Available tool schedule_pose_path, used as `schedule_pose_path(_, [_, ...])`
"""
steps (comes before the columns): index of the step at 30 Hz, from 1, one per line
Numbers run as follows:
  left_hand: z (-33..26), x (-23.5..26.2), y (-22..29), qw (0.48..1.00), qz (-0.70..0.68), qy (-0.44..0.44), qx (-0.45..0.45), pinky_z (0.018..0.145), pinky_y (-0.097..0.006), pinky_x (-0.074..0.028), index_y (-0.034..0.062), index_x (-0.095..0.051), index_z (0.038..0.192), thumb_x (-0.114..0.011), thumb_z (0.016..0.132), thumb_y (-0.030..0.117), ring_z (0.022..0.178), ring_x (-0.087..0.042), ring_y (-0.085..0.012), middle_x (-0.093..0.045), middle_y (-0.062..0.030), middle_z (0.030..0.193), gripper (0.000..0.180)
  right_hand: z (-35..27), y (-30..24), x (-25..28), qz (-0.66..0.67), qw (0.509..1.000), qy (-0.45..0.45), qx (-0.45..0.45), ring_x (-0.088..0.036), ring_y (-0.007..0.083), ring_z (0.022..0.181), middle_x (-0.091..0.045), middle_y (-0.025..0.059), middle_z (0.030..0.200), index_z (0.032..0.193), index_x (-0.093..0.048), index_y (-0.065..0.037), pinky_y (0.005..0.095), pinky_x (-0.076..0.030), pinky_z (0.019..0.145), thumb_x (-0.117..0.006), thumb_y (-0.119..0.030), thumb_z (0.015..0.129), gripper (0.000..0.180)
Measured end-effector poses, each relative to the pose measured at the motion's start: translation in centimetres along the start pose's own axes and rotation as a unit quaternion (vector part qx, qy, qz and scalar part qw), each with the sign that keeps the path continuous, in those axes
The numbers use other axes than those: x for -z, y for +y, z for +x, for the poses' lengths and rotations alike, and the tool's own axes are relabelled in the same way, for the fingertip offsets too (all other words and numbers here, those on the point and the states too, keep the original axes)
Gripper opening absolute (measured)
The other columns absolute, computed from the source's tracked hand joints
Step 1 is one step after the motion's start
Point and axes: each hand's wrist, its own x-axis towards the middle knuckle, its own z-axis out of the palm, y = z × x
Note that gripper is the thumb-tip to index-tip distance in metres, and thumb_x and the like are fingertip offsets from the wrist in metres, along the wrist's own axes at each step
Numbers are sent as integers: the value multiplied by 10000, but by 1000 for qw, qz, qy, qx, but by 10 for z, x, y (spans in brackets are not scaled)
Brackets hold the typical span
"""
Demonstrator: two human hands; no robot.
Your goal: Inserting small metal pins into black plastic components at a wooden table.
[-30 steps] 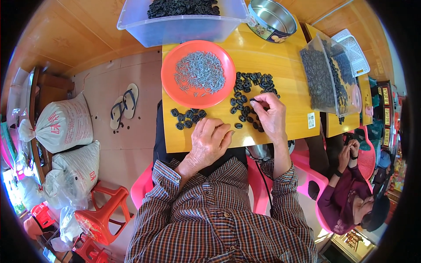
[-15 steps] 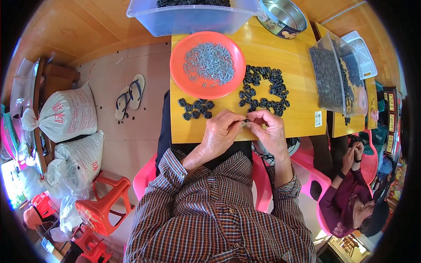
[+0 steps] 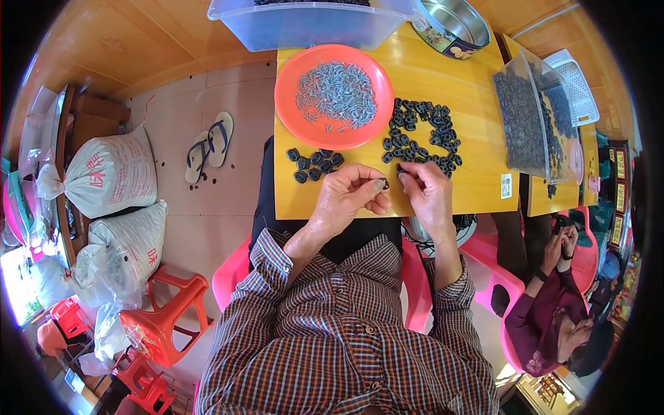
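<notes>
Over the near edge of the yellow table, my left hand (image 3: pixel 348 195) pinches a small black oval plastic part (image 3: pixel 385 184) between thumb and finger. My right hand (image 3: pixel 430 192) is a short way to the right, its thumb and forefinger closed on another small black part (image 3: pixel 400 168) beside a cluster of like parts (image 3: pixel 420 151). A smaller group of black parts (image 3: pixel 319 163) lies beyond my left hand. Farther off sits a red-orange plate (image 3: pixel 287 117) with a heap of small grey metal pins (image 3: pixel 337 95).
A clear bin (image 3: pixel 311 28) of black parts stands at the back, near a round tin (image 3: pixel 453 31). At the right are another clear bin (image 3: pixel 522 131) and a white basket (image 3: pixel 577 93). A co-worker (image 3: pixel 550 311) sits right. Sacks (image 3: pixel 114 176) and a red stool (image 3: pixel 162 325) are left.
My hands, together before, have come apart. The right one has moved right and away from me to the cluster's near edge; the left still holds a black part. The view has shifted slightly.
</notes>
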Motion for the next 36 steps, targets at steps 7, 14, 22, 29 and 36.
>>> schedule_pose_path(7, [-1,1,-3,1000,-22,-2,-3,633,-294,-586,-36,-587,1034,-551,926,22,720,-677,-182,-650,-107,866,128,-6,-12,4,100,995,-9,-17,-557,64,586,-604,28,807,1021,-656,-5,192,-415,503,-624,-18,870,155])
schedule_pose_path(14, [-2,-1,-3,999,10,-36,1,629,-269,-574,-29,-603,1037,-568,929,60,704,-669,-149,-672,-93,811,145,-17,-13,-2,380,892,-121,-213,-522,35,564,-611,-16,729,987,-661,-19,165,-382,477,-630,-157,910,161])
schedule_pose_path(22, [-1,1,-1,999,26,-30,-20,610,-239,-561,-37,-612,1055,-569,931,70,673,-649,-106,-664,-68,799,169,-16,-12,-4,449,855,-125,-226,-530,43,557,-631,-4,749,987,-650,-9,168,-376,473,-643,-111,890,141])
schedule_pose_path(29, [-2,-3,5,997,67,-11,-40,548,-209,-535,-32,-606,1084,-549,943,76,607,-619,-69,-643,-38,764,186,-13,-17,-9,457,859,-106,-204,-513,35,551,-596,-20,715,926,-649,-27,163,-373,468,-665,-124,878,109])
schedule_pose_path(36, [3,16,24,845,424,134,-297,525,-268,-458,16,-670,972,-675,788,4,645,-590,-151,-608,-92,808,185,-9,-20,-8,462,849,-124,-226,-501,43,536,-584,-4,713,884,-605,-16,166,-358,454,-645,-78,877,75])
